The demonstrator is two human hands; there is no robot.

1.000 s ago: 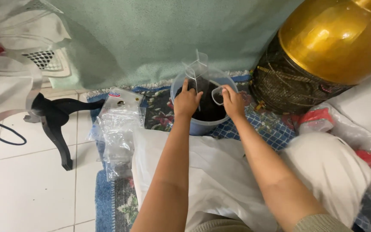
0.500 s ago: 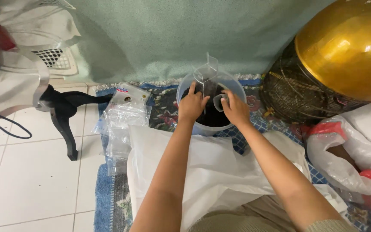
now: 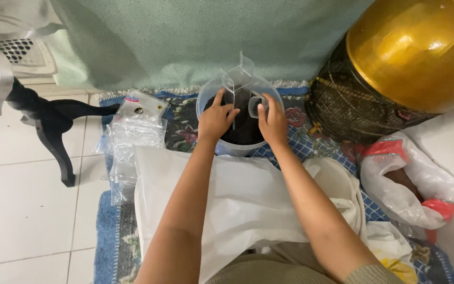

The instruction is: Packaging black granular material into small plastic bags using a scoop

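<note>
- My left hand (image 3: 215,118) reaches into the clear tub (image 3: 208,97), thumb and fingers pinching the lower part of a clear plastic bag (image 3: 239,73) that stands upright, its open mouth above the rim.
- My right hand (image 3: 273,122) rests on the tub's near rim, fingers curled together around a small clear cup (image 3: 255,107); I cannot tell how full it is.
- The tub sits on the patterned rug (image 3: 182,123), against the green cloth (image 3: 195,37), with dark loose stuff (image 3: 245,129) inside.
- The bag is thin and limp: if my pinch slackens, I judge the mouth could fold shut and anything tipped from the cup would miss it.
- If I lean on the rim, the tub could tilt on the soft rug and spill onto the white sheet (image 3: 237,200) in my lap.
- The pile of empty clear bags (image 3: 132,139) lies just left of my elbow; a sweep of my arm could scatter it.
- Compared with a second ago, my hands are in nearly the same place and the bag is as upright as before; mostly my head has shifted, so the gold bowl (image 3: 416,47) shows larger.
</note>
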